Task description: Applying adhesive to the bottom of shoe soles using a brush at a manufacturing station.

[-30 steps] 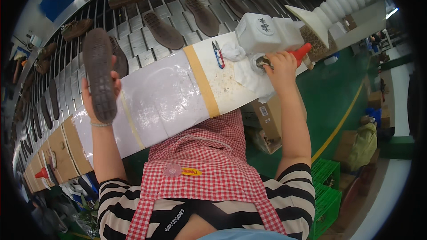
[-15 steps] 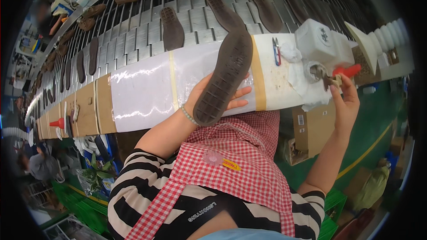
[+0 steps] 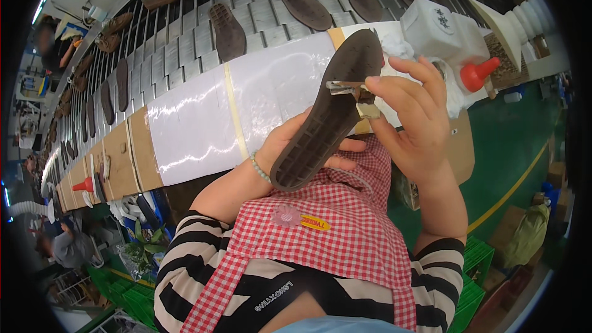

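The left hand (image 3: pixel 288 134) supports a dark brown sole (image 3: pixel 322 124) from beneath, partly open, its fingers extended past the sole's right edge. The sole is held tilted above the near edge of the work table (image 3: pixel 191 111), its far end leaning right and its ridged face showing. The right hand (image 3: pixel 414 114) is closed in a pinch on a small brush-like tool (image 3: pixel 346 88), thumb and forefinger together, remaining fingers raised. The tool lies across the sole in view; contact cannot be confirmed. To the far right stand a white jug (image 3: pixel 430 29) and a red bottle (image 3: pixel 478 76). Further soles (image 3: pixel 300 5) lie on the slatted conveyor (image 3: pixel 262 15) at the far side.
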Demonstrator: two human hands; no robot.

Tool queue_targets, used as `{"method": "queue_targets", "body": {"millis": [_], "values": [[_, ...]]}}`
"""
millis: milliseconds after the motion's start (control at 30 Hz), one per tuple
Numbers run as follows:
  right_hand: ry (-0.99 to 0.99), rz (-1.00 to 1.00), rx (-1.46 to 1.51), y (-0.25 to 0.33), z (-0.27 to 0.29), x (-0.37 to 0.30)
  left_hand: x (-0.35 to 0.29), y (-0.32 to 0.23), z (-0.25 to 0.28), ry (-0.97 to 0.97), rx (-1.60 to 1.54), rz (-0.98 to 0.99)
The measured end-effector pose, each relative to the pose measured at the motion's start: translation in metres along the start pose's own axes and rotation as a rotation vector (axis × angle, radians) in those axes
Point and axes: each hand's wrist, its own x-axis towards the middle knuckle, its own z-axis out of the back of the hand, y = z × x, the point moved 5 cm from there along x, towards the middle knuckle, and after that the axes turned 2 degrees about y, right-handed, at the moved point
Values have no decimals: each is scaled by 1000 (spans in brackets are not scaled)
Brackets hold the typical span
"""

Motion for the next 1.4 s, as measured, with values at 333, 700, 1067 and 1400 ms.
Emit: {"method": "queue_targets", "body": {"millis": [333, 700, 1067, 1400], "values": [[85, 7, 85, 13, -12, -7, 1, -2, -7, -22, 29, -7], [161, -38, 215, 33, -28, -15, 12, -7, -6, -222, -35, -132], [229, 51, 327, 49, -37, -19, 28, -11, 17, 36, -146, -166], [234, 51, 310, 46, -35, -11, 24, -13, 15, 10, -45, -184]]}}
